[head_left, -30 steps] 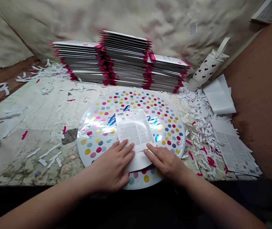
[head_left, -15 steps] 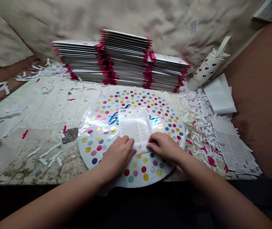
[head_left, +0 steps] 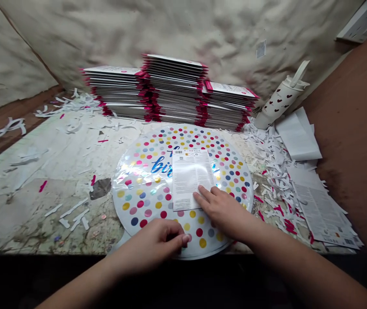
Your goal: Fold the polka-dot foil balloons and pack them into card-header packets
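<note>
A round, flat foil balloon [head_left: 151, 212] with coloured dots and blue lettering lies before me on the worktable. On top of it rests a printed paper sheet [head_left: 186, 180] with a barcode, covering part of the lettering. My right hand [head_left: 224, 210] is laid across the sheet's lower right part, fingers stretched out. Over the balloon's near part, below the sheet, is my left hand [head_left: 159, 240]. Its thumb and forefinger are pinched together, and whatever is between them is too small to make out.
Three stacks of pink-edged packets [head_left: 177, 92] stand along the back wall. A white tumbler with hearts [head_left: 278, 101] leans at the back right. Paper shreds [head_left: 276, 171] and a pile of printed sheets [head_left: 323, 206] lie on the right; more scraps [head_left: 77, 214] are scattered left.
My left hand has left the sheet and come down toward the balloon's near edge. My right hand has flattened onto the sheet, whose logo at the bottom no longer shows.
</note>
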Demonstrator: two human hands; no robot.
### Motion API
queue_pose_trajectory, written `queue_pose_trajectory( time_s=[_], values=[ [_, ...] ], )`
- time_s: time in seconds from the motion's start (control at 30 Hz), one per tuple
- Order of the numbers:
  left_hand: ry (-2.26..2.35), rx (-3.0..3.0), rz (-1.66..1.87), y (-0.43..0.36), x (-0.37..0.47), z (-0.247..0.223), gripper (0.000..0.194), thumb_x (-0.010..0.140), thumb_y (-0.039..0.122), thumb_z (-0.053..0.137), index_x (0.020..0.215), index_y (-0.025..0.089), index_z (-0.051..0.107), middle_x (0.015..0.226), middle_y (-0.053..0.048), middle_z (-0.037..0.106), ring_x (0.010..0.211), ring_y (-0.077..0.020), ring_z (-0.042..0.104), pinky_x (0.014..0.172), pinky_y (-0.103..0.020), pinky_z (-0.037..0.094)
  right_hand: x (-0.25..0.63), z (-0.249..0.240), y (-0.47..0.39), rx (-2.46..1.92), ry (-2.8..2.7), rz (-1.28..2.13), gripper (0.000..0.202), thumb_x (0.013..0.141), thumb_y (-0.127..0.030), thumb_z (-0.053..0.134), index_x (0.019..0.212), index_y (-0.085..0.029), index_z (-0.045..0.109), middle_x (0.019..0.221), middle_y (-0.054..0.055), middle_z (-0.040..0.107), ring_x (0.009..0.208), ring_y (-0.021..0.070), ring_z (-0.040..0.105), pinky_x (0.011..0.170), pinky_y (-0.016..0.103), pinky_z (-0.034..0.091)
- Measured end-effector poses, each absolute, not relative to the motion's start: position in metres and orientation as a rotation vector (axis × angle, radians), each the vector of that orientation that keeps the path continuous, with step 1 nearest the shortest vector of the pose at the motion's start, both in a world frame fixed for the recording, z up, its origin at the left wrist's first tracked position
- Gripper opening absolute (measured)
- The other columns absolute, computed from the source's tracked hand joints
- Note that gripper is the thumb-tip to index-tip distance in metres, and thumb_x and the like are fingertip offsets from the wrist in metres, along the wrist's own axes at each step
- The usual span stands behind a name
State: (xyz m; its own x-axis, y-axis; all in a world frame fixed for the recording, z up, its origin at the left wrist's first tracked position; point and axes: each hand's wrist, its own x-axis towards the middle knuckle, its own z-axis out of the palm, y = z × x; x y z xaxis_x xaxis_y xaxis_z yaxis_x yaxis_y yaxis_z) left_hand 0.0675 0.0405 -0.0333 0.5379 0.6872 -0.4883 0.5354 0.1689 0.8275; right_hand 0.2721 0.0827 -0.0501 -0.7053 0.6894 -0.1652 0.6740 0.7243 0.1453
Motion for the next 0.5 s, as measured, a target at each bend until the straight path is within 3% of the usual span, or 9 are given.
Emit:
queue_pose_trajectory(
  time_s=[0.13,0.27,0.5],
  values=[
    [0.963,1.034,0.269,0.035,0.072,-0.041,0.031,0.079,0.044,0.056,0.085,0.014,0.06,0.068,0.001,0.057,0.054,-0.0082,0.051,0.051,-0.019,0.039,0.27,-0.05,0.079,1.102,2.768,0.356,0.042,0.083,-0.007,0.039,0.124,-0.005,0.048,0.12,0.022,0.055,0.084,0.0259,0.058,0.064,0.037,0.05],
    [0.965,0.593,0.617,0.041,0.084,-0.047,0.027,0.079,0.039,0.059,0.091,0.014,0.058,0.088,-0.006,0.063,0.07,-0.0136,0.062,0.059,-0.022,0.047,0.265,-0.047,0.066,1.068,3.087,0.577,0.034,0.085,-0.01,0.04,0.114,-0.002,0.056,0.108,0.02,0.062,0.079,0.0254,0.057,0.063,0.038,0.048],
    [0.953,0.199,0.914,0.058,0.098,-0.053,0.003,0.08,0.011,0.057,0.08,0.013,0.059,0.071,-0.002,0.062,0.062,-0.0104,0.06,0.058,-0.021,0.05,0.262,-0.052,0.049,1.124,3.487,0.647,0.022,0.083,-0.009,0.05,0.099,-0.002,0.062,0.094,0.018,0.067,0.082,0.0244,0.058,0.068,0.037,0.048]
  ],
)
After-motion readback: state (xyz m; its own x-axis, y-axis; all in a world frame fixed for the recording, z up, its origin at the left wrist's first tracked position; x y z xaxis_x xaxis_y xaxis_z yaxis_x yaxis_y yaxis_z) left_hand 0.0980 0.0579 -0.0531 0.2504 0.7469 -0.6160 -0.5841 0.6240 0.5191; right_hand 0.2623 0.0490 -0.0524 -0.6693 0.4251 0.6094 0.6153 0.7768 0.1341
